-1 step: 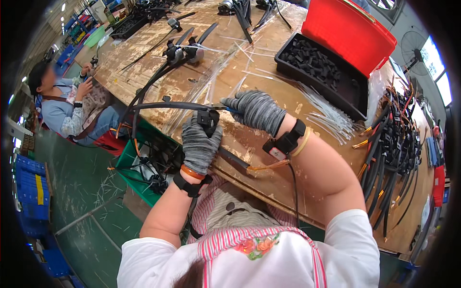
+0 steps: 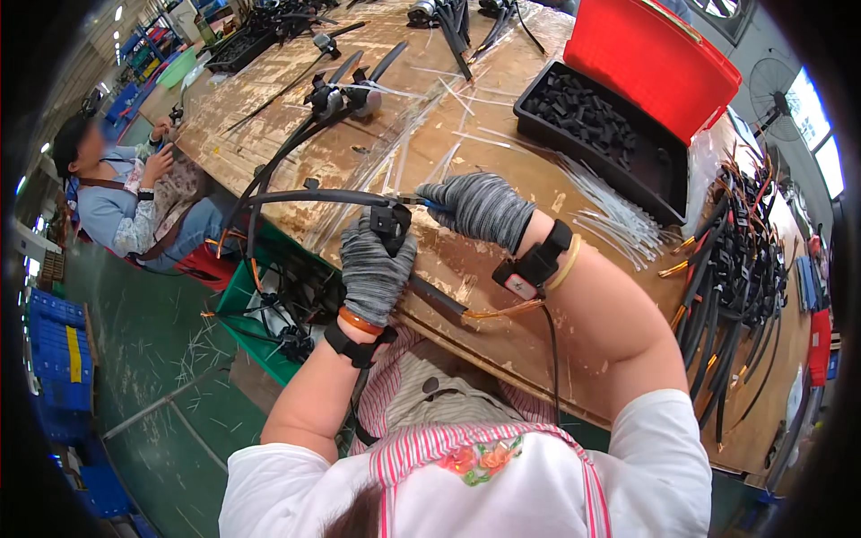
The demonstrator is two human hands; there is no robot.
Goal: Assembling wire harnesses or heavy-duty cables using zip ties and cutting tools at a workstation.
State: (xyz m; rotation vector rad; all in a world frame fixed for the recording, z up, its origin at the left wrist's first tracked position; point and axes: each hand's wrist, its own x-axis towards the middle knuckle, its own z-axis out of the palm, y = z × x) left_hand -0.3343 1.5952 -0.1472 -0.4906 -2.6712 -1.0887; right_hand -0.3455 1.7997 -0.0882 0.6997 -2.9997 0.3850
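Note:
Both my hands wear grey striped gloves. My left hand (image 2: 377, 269) is closed around a small black plastic block (image 2: 390, 222) near the table's front edge. A thick black cable (image 2: 314, 196) curves in from the left to this block. Another cable piece (image 2: 435, 296) with bare copper ends leaves on the near right side of that hand. My right hand (image 2: 480, 211) grips blue-handled cutting pliers (image 2: 437, 206), mostly hidden by the fingers. Their metal tip reaches the top of the block; whether the jaws touch anything is too small to tell.
White cable ties (image 2: 619, 215) lie beside a black bin (image 2: 668, 179) of small black parts, with a red box (image 2: 650, 63) behind. Bundled cables (image 2: 726, 269) lie at right. A green crate (image 2: 235, 300) stands below the table's left edge; a seated person (image 2: 134, 197) works at far left.
My right hand and the pliers have shifted very slightly to the right. The left hand keeps its hold on the block, nearly unmoved.

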